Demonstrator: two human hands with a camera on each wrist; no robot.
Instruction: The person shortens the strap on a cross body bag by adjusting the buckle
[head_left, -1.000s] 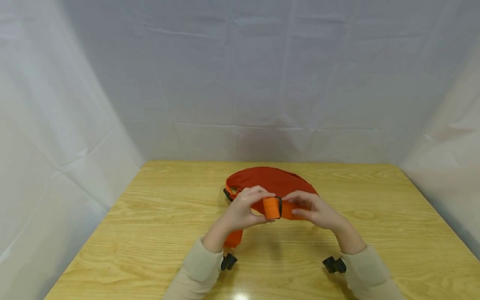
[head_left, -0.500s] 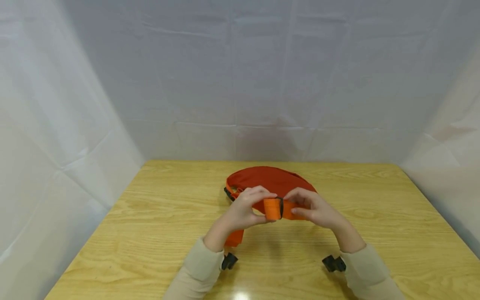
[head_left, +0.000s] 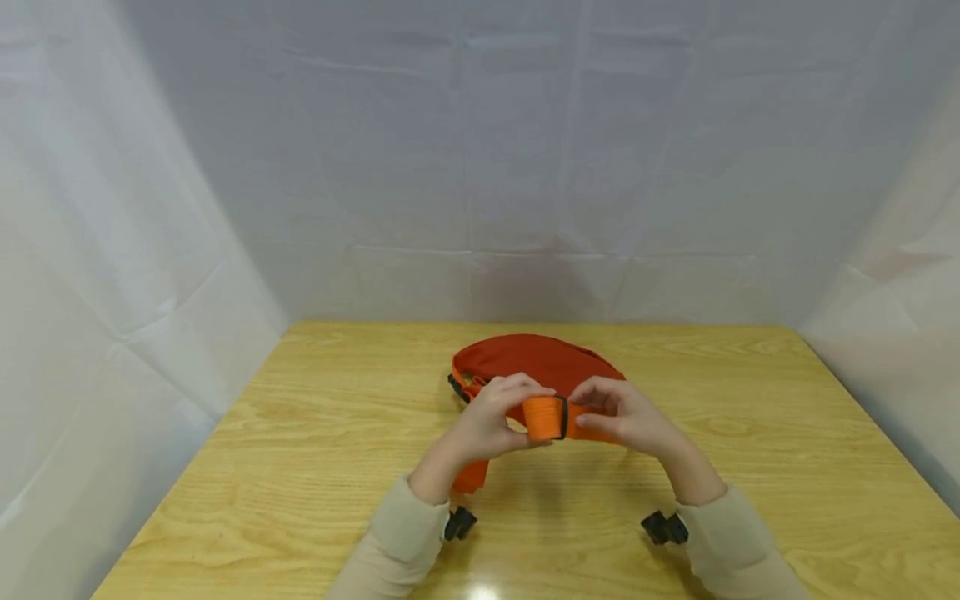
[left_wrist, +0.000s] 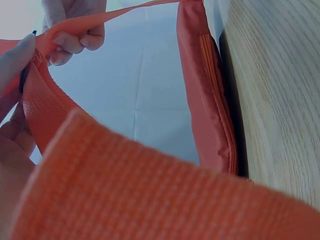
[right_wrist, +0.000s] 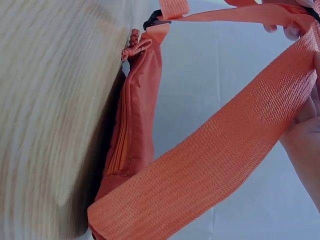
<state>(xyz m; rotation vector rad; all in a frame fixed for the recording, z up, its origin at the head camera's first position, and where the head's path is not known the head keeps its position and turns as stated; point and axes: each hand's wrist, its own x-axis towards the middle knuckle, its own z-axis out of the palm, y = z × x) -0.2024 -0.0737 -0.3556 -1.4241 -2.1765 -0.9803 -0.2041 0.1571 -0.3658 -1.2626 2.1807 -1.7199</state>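
Pinching at 9 o'clock of the black slider (head_left: 564,418), the left hand (head_left: 486,417) is holding the orange strap (head_left: 542,418) by its edges, thumb below, fingers above. At 3 o'clock, the right hand (head_left: 636,419) is gripping the same strap between thumb and fingers. Beyond both, at 12 o'clock, the red pouch (head_left: 536,358) is resting on the wooden table (head_left: 337,417). The webbing is looking light, bendy and not slippery, the pouch soft, the slider probably stiff; the 2 strap edges beside it are offering the likeliest hold.

Bag (head_left: 534,360) on table (head_left: 300,467), strap (head_left: 542,418) before it (raised)
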